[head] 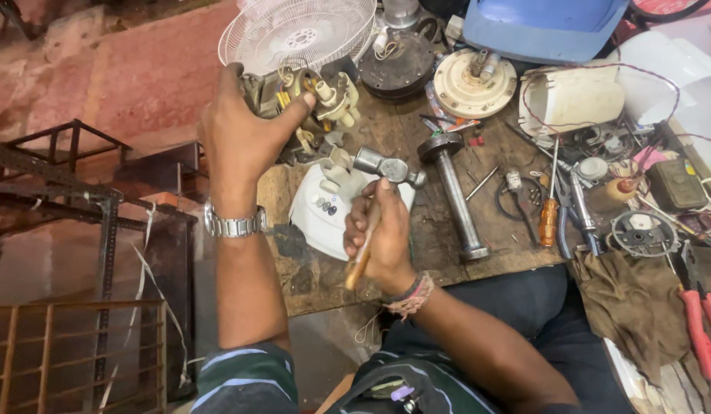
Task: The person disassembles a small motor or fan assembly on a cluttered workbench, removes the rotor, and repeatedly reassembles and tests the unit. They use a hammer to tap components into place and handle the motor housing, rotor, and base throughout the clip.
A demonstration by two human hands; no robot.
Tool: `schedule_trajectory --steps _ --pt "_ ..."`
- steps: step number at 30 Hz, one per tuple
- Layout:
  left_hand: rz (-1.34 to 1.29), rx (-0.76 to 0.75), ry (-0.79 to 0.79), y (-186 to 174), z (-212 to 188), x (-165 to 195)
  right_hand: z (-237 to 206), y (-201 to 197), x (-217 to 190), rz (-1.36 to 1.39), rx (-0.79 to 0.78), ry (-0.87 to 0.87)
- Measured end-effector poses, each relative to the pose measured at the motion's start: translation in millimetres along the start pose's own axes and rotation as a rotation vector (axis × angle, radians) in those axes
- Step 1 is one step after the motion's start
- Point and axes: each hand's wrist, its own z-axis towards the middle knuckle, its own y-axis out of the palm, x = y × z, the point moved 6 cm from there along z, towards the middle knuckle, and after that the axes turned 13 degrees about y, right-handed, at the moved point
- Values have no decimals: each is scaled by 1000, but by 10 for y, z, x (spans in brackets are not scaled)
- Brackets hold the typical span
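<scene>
Left hand wraps the motor, fingers curled over its back, thumb laid across the front near the cream plastic parts. Motor sits at the bench's far left, just in front of the fan guard and above the white housing.

Right hand is closed tight round the wooden handle of the hammer, gripped fairly close to the head; steel head points right, hovering just over the housing and close to the motor.

Handling, as judged:
- Motor: metal core and windings, likely heavy for its size, stiff. Cream plastic fittings and loose wires on the front look fragile; best gripped by the metal body, as the left hand does.
- Hammer: head-heavy, wood handle dry, not slippery. Short grip gives control, little swing.
- Housing: thin plastic, light, would probably crack under a stray blow.

Edges and room:
- Bench front edge runs just under the right wrist; left edge lies close beside the motor, with a drop to the floor and a metal frame beyond.
- Right of the hammer lies a steel shaft, then a screwdriver and pliers, near but not touching.
- Behind: 2 round motor parts and a blue cover, crowded.
- Open room is mostly above the housing; sideways travel is tight.
</scene>
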Motion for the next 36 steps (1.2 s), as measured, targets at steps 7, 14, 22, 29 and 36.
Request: schedule_trajectory --steps 7,14,22,29,36 --pt "-20 -40 -67 41 20 -45 348 200 18 -178 48 104" --pt "-15 -137 -223 140 -10 -204 359 118 -6 -248 30 77" --pt "-573 -202 32 188 -76 -555 76 -254 -176 -447 247 17" --pt "-940 -308 160 144 -172 -827 -165 -153 -665 -706 101 -267" --pt "-1043 -288 140 238 -142 -876 -258 -114 -410 -918 19 -315"
